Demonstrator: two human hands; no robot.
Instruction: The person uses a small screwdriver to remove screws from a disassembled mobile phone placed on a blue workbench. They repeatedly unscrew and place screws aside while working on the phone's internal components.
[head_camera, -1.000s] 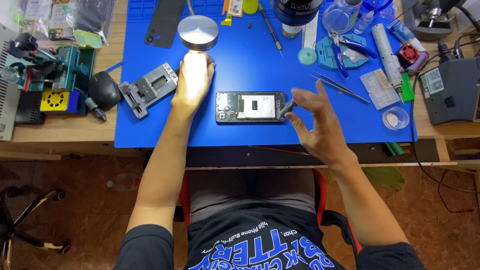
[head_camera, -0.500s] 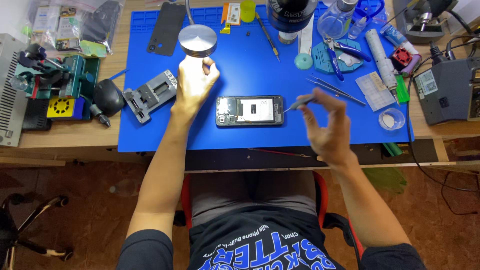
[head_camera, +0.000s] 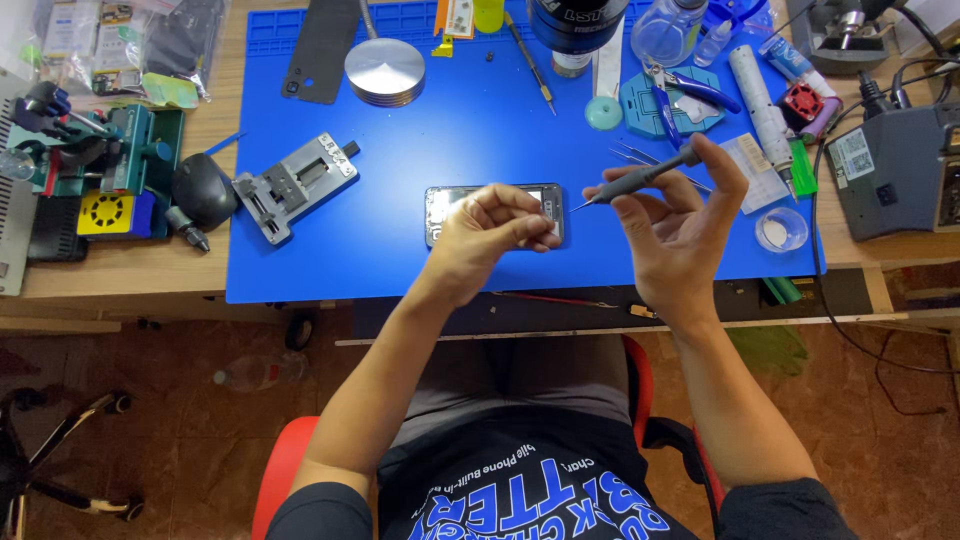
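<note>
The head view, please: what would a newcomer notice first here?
The large blue work mat covering the wooden bench stands out. At its centre lies an opened dark phone, touched by the left hand. Beside it, the right hand holds a slim grey screwdriver, tip pointing toward the phone.

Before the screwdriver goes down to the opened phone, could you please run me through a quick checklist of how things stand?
1. Right hand grips the screwdriver: ok.
2. Left hand steadies the opened phone: ok.
3. Phone lies flat on the blue mat: ok.
4. Screwdriver tip on a screw: not ok, it is held above the mat beside the phone.
5. Screw position under the left fingers: cannot tell.
6. Tweezers within reach behind the screwdriver: ok.
</note>
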